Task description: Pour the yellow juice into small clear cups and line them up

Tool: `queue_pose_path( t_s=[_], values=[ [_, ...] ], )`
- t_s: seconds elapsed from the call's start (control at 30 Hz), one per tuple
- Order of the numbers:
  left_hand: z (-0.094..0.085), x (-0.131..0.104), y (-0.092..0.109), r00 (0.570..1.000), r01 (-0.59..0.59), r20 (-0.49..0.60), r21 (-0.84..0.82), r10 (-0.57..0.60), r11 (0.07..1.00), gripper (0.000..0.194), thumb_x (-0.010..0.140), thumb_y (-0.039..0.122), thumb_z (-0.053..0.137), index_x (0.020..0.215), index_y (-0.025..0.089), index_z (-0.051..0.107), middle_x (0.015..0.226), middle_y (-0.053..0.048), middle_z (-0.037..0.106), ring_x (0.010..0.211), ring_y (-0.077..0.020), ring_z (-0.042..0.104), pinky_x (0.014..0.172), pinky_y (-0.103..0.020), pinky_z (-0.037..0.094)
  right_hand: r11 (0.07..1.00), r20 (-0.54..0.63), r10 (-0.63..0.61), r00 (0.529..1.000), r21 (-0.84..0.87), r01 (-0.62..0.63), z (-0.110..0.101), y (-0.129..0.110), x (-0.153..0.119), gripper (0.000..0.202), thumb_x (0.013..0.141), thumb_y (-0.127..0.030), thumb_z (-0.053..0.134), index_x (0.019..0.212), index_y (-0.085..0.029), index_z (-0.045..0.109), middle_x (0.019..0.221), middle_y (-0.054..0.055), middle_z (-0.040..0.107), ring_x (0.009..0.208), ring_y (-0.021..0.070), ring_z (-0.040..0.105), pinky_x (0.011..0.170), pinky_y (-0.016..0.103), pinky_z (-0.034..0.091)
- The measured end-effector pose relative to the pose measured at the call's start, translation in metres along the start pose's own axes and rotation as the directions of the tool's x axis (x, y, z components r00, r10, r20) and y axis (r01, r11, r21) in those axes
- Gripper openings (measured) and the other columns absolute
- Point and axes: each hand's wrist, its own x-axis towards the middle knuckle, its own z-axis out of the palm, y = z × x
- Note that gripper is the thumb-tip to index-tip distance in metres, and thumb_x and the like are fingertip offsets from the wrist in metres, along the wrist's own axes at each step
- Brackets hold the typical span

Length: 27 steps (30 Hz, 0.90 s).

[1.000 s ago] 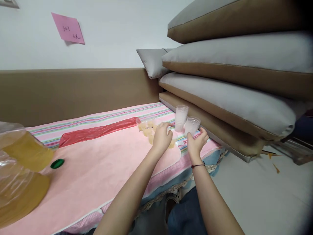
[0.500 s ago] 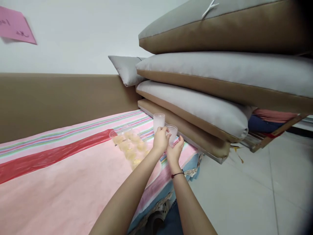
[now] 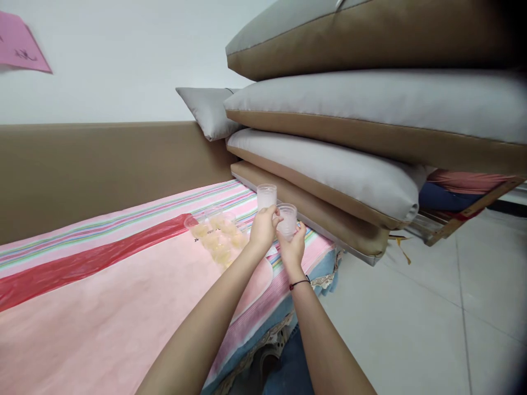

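Note:
My right hand is wrapped round a clear, frosted plastic cup, perhaps several nested together. The fingers of my left hand are pinched at the near left side of that cup's rim. Just beyond my left hand, a taller stack of clear plastic cups stands upright, its lower part hidden by the hand. To the left, several clear cups with yellowish contents sit close together on a pink mat.
A striped cloth covers the bed-like surface, with a red plastic strip along the mat. Large grey-and-brown cushions are piled at the right. A grey pillow leans by the wall. Tiled floor lies at the right.
The view has shifted slightly. Both hands stay together at the same cup, and the taller stack keeps its place beyond my left hand.

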Motion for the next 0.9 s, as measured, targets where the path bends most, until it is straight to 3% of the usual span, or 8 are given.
queue_pose_path(
  t_s=[0.13,0.33,0.67,0.9],
  values=[
    [-0.006,0.003,0.006,1.000,-0.011,0.013,0.050,0.010,0.999,0.007,0.084,0.021,0.057,0.090,0.022,0.059,0.088,-0.004,0.063,0.089,-0.0197,0.058,0.083,-0.032,0.044,1.000,0.008,0.005,1.000,-0.020,-0.005,-0.004,-0.006,-0.002,0.080,0.071,-0.036,0.064,0.139,-0.014,0.029,0.128,0.021,0.056,0.112,0.0307,0.058,0.089,0.041,0.046],
    [-0.005,0.005,0.008,0.999,0.001,0.049,0.114,-0.006,0.993,0.007,0.086,0.020,0.054,0.090,0.021,0.060,0.088,-0.006,0.063,0.086,-0.0196,0.059,0.080,-0.031,0.043,0.994,0.068,-0.085,0.994,-0.058,0.089,-0.012,-0.022,-0.007,0.078,0.076,-0.028,0.059,0.146,-0.022,0.023,0.144,0.017,0.042,0.131,0.0295,0.043,0.100,0.042,0.040],
    [-0.005,0.002,0.006,0.999,-0.002,0.050,0.117,-0.004,0.993,0.005,0.085,0.021,0.057,0.089,0.021,0.060,0.087,-0.005,0.063,0.088,-0.0203,0.058,0.081,-0.031,0.042,0.988,0.067,-0.079,0.995,-0.128,0.087,-0.014,-0.023,-0.009,0.069,0.078,-0.029,0.057,0.141,-0.024,0.030,0.137,0.016,0.048,0.123,0.0322,0.049,0.093,0.044,0.044],
    [-0.016,0.007,0.017,0.999,-0.037,-0.032,0.078,0.039,0.996,0.009,0.087,0.021,0.053,0.093,0.021,0.059,0.090,-0.006,0.064,0.090,-0.0213,0.057,0.083,-0.032,0.043,0.987,0.067,-0.085,0.994,-0.133,0.093,-0.014,-0.021,-0.008,0.065,0.076,-0.028,0.059,0.136,-0.024,0.035,0.132,0.015,0.053,0.118,0.0307,0.052,0.091,0.043,0.045]
  ],
)
